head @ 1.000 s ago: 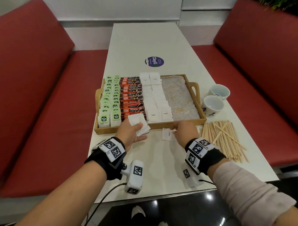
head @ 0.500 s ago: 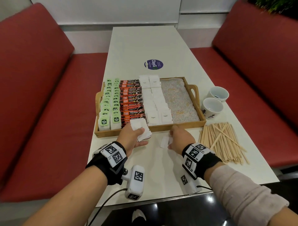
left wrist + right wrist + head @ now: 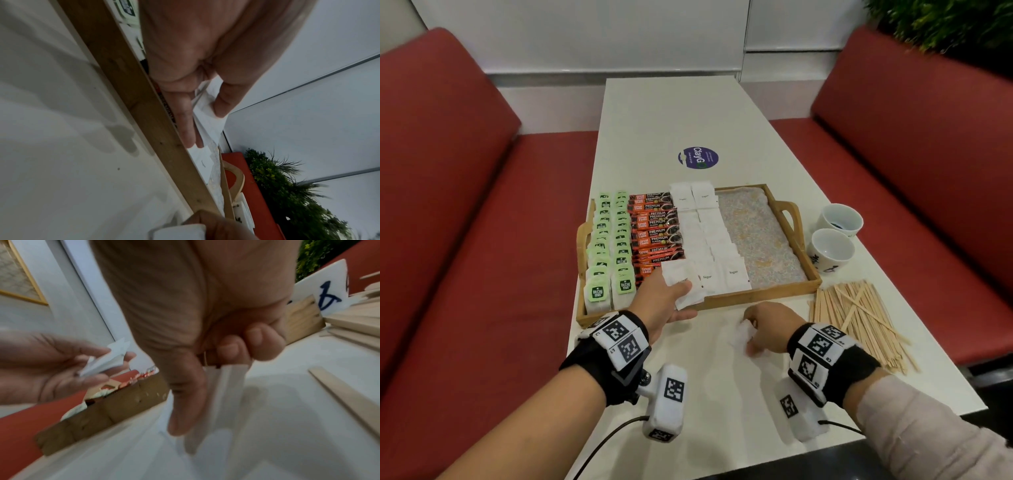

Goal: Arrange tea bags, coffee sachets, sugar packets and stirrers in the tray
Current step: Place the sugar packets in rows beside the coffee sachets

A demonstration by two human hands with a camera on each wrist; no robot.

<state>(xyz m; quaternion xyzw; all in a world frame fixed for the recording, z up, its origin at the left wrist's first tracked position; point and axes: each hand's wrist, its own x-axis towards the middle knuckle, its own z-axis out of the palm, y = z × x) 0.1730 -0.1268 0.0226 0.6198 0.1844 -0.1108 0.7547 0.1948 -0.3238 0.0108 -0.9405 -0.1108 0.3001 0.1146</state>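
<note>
At six o'clock of the tray [image 3: 763, 298], on the table [image 3: 709, 377], we pinch one loose sugar packet [image 3: 224, 395] with the right hand [image 3: 770, 325]. Our left hand [image 3: 661, 301] holds a small stack of packets [image 3: 681, 284] over the tray's near rim. We judge the sugar step nearly done; next we pass this packet to the stack, then take the stirrers [image 3: 856, 318] at three o'clock.

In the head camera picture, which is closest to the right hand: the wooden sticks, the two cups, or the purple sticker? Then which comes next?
From the right hand:
1. Wooden sticks, just to its right.
2. Two cups, farther back on the right.
3. Purple sticker, beyond the tray, mid-table.
</note>
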